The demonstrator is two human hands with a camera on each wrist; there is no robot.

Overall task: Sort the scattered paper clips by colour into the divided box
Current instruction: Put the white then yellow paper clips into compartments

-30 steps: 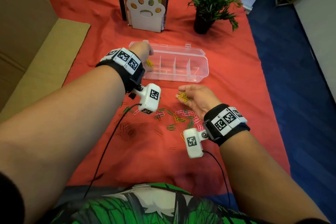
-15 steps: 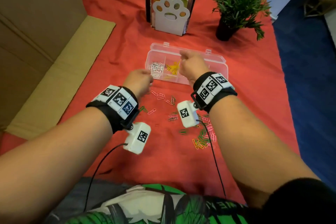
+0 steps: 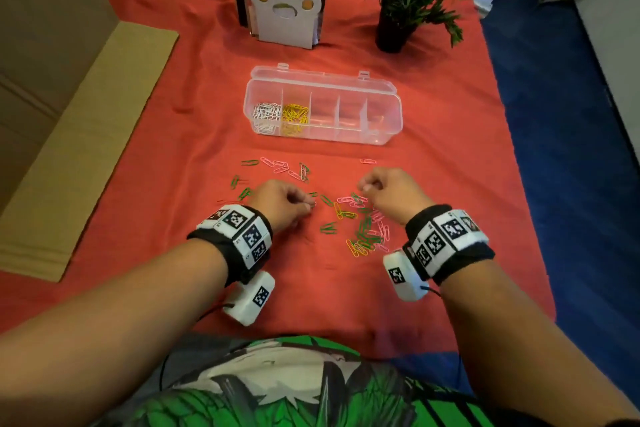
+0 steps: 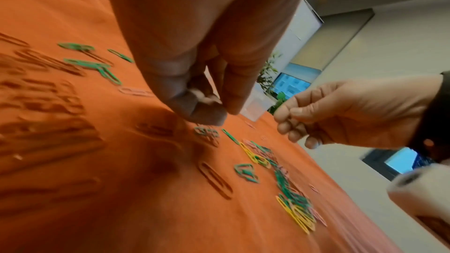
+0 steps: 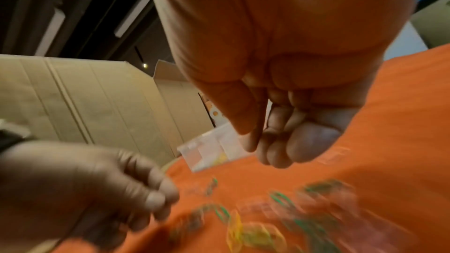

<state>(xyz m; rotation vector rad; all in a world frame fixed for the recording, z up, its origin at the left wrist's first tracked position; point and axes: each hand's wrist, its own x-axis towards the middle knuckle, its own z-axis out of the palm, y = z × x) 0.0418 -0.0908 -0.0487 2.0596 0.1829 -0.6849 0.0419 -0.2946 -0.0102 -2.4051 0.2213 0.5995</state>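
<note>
A red cloth covers the table. On it, far from the person, lies a clear divided box with its lid open. Its leftmost compartment holds white clips, the next one yellow clips; the other compartments look bare.

Nearer the person lie the scattered paper clips, green, pink and yellow, thickest in a heap between the two wrists, with a looser row just beyond the left hand.

The left hand is low over the cloth, fingers curled and thumb meeting fingertips just above a small green clip; whether it pinches one I cannot tell. The right hand hangs over the far edge of the heap, fingers loosely curled with nothing seen in them.

Both wrists wear black bands with square black-and-white code tags. No readable writing shows anywhere.
</note>
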